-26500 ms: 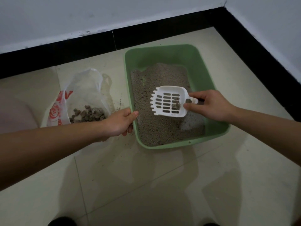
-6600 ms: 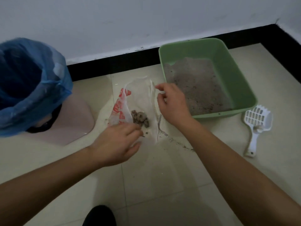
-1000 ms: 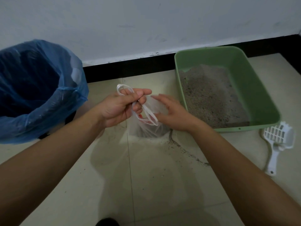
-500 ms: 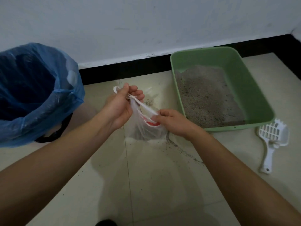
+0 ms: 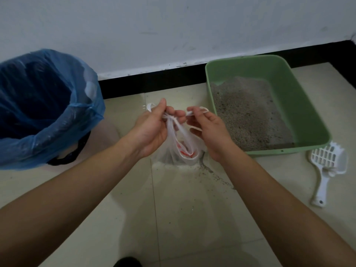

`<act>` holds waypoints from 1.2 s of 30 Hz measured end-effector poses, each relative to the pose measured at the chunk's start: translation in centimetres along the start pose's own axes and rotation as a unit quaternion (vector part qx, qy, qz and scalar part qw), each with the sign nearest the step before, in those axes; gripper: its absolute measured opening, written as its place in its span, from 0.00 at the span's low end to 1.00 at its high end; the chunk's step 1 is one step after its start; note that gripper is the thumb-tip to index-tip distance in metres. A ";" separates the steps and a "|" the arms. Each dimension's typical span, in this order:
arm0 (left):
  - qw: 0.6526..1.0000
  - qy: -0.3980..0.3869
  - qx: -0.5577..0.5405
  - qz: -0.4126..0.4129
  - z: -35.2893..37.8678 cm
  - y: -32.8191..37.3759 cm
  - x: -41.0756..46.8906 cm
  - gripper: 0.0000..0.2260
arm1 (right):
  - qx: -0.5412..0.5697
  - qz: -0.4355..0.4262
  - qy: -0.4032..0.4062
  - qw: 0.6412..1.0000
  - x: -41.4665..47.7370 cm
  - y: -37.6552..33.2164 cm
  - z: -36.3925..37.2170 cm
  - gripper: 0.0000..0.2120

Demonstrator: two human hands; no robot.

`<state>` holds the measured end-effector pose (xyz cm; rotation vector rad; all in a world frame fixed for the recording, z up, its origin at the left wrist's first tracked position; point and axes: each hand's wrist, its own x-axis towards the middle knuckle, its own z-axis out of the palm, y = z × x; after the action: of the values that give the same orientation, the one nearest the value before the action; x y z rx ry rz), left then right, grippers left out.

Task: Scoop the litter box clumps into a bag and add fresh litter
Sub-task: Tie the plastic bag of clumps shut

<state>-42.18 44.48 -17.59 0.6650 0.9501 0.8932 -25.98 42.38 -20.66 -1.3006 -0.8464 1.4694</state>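
A thin white plastic bag (image 5: pixel 181 149) with red print hangs just above the floor, dark clumps showing faintly at its bottom. My left hand (image 5: pixel 152 128) pinches one handle strip of the bag and my right hand (image 5: pixel 208 130) pinches the other; the strips cross between my fingers. The green litter box (image 5: pixel 300 105) sits to the right against the wall, holding grey litter. The white slotted scoop (image 5: pixel 327 166) lies on the floor to the right of the box's near corner.
A bin lined with a blue bag (image 5: pixel 44 105) stands at the left, on a pinkish base. Spilled litter grains (image 5: pixel 213 172) trail across the beige tiles under the bag. A black skirting (image 5: pixel 150 81) runs along the white wall.
My right hand has risen from the bag's side to the level of my left hand, taking a handle strip. The two handles are now drawn together and crossed.
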 end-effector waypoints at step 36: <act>0.992 0.090 -0.029 -0.082 -5.1 -3.2 -0.5 0.06 | -0.431 0.027 0.081 0.898 0.3 3.1 -1.4 0.19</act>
<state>-45.80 43.02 -22.25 0.4544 1.1189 0.8405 -25.29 41.59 -23.89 -2.0662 -1.4376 1.0028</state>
